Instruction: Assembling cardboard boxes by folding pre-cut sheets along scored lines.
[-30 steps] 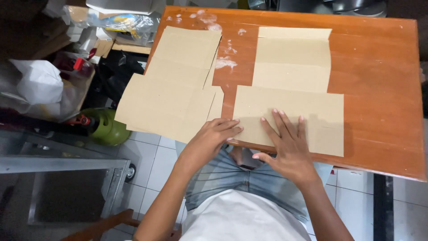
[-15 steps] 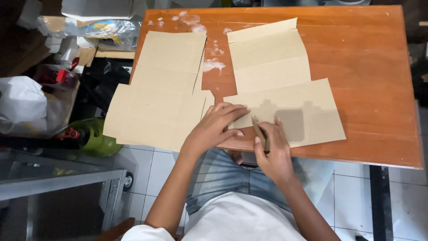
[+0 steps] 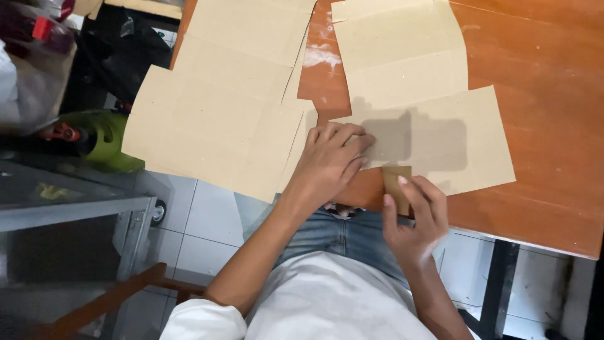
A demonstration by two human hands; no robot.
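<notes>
Cardboard folding is judged to be the step in hand: in the head view a flat brown cardboard sheet [image 3: 434, 141] is pinned to the orange worktop [image 3: 541, 75] by the left hand [image 3: 330, 160], its grip spread flat. A small flap [image 3: 396, 179] at the sheet's near edge is pinched by the right hand [image 3: 412, 217], grip clamped on it. A firm crease along that edge is judged necessary next.

An orange-brown wooden counter [image 3: 541, 126] carries flat cardboard sheets: a large cardboard piece [image 3: 220, 107] overhanging its left edge, a folded sheet [image 3: 402, 56] at centre, another sheet [image 3: 465, 145] near the front edge.
</notes>
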